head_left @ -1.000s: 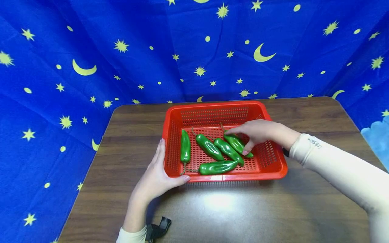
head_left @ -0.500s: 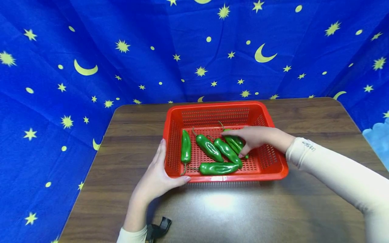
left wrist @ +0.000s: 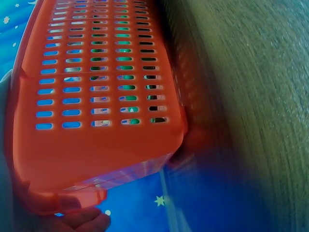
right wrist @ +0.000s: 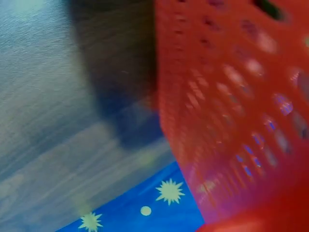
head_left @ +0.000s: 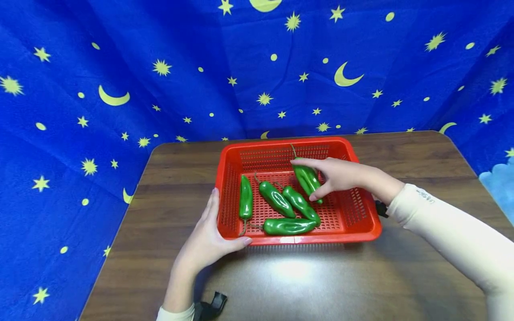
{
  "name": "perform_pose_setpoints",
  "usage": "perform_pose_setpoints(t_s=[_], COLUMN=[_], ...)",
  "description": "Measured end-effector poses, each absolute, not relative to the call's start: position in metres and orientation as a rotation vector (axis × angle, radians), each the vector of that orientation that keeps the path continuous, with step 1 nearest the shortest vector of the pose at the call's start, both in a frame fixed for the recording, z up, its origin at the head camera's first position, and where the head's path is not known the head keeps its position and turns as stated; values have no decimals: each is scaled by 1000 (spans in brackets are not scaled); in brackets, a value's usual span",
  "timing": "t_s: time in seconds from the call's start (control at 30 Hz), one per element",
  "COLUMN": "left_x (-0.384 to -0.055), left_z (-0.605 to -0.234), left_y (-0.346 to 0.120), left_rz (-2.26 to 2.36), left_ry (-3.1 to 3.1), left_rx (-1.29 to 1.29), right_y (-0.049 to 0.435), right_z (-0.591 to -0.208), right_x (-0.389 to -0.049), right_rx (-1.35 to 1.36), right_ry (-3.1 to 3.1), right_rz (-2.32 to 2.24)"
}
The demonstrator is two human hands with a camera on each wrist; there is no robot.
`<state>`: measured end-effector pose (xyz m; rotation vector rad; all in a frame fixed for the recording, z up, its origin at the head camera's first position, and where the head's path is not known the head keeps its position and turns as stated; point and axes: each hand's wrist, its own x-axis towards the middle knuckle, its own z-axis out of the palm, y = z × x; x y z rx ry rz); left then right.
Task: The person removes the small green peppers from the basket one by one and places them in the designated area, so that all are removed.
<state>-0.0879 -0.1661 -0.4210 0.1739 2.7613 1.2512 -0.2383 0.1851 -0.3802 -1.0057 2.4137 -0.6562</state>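
In the head view a red plastic basket (head_left: 345, 237) with slotted walls stands on the table. My right hand (head_left: 341, 174) reaches over its right side and pinches a green chili pepper (head_left: 304, 175) between thumb and fingers. That pepper is tilted, its stem pointing up toward the back wall. Several more green peppers lie on the basket floor, one upright along the left wall (head_left: 246, 198) and one crosswise at the front (head_left: 289, 226). My left hand (head_left: 206, 243) grips the front left corner, thumb on the rim. Both wrist views mostly show the basket's outer walls.
The basket rests on a brown wood-grain table (head_left: 180, 174). Behind and to the left hangs a blue cloth (head_left: 225, 102) with yellow stars and moons. A black strap piece (head_left: 213, 305) shows at my left wrist.
My right hand closes on the rightmost pepper and raises it slightly from the basket floor, toward the back. My left hand keeps its place on the basket corner.
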Motion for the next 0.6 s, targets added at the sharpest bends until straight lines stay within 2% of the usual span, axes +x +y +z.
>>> perform_pose_setpoints(t_s=[0.33, 0.6], left_x=[-87, -86], left_z=[-419, -420], left_y=[-164, -164], left_rz=[1250, 1277], left_ry=[2762, 2758], left_rx=[175, 177], right_y=[193, 210], right_z=[-364, -360], right_x=[-235, -227], right_rx=[-1033, -949], right_ry=[2417, 2424], right_rz=[-973, -1083])
